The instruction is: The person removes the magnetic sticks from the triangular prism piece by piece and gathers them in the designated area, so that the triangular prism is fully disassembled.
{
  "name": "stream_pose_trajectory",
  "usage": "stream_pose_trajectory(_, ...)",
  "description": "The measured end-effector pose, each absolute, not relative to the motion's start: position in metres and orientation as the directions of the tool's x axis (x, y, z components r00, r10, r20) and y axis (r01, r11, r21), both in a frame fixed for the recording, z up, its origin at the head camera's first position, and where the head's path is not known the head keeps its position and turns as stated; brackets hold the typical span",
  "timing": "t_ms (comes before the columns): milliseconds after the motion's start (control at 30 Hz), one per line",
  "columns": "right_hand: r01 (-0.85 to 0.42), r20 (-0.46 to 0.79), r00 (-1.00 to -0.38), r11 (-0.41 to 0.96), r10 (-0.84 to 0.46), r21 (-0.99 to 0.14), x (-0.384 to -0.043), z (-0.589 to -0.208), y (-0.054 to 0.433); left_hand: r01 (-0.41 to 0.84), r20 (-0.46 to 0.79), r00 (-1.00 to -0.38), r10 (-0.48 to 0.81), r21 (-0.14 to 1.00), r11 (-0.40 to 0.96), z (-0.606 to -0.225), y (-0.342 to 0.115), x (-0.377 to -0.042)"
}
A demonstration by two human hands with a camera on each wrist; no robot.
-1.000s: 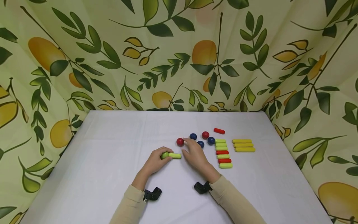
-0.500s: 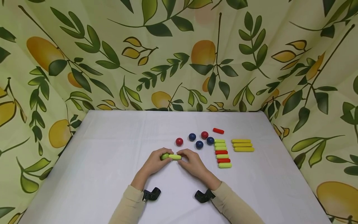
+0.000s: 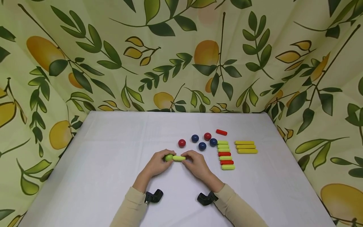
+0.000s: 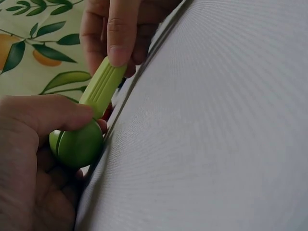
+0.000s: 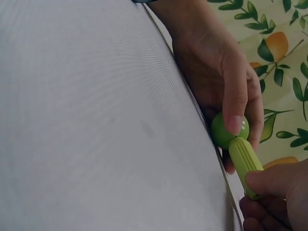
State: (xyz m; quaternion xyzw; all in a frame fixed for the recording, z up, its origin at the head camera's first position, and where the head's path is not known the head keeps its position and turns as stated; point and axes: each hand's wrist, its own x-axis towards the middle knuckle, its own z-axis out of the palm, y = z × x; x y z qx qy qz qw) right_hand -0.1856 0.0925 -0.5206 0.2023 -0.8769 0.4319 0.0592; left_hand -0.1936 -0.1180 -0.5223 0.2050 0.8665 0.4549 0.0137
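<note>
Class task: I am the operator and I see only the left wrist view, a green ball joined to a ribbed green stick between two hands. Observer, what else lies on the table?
Observer: Beyond the hands lie five loose balls, such as a red ball and a blue ball.
Operator: Any more sticks?
Observer: Yes, a column of short green and red sticks lies right of the balls.
Operator: Anything longer?
Observer: Three long yellow sticks lie stacked further right.
Operator: Which hand has the ball?
Observer: The left hand holds the green ball; the right hand pinches the green stick.
</note>
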Motion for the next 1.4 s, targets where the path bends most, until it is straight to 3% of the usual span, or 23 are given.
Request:
stream_pose_trajectory(300,-0.335,0.233,-0.942,0.630,-0.242,-0.700,-0.177,-0.501,0.100,0.351,0.154,-0.906,0.395,0.795,0.495,-0.524,-0.118,-0.193)
stream_pose_trajectory(533,-0.241,0.180,-0.971,0.646,-0.160,-0.724,-0.169,-0.477,0.139,0.308,0.137,-0.928,0.347,0.807,0.504,-0.520,-0.120,-0.190)
stream_pose_trajectory(967,-0.069,0.089,-0.996,0.721,-0.010,-0.689,-0.128,-0.486,0.231,0.312,0.149,-0.925,0.350,0.823,0.475,-0.520,-0.119,-0.192)
stream_pose_trajectory(1400,0.061,-0.031,-0.998,0.742,0.053,-0.667,-0.117,-0.491,0.246,0.309,0.140,-0.925,0.353,0.818,0.486,-0.520,-0.118,-0.193)
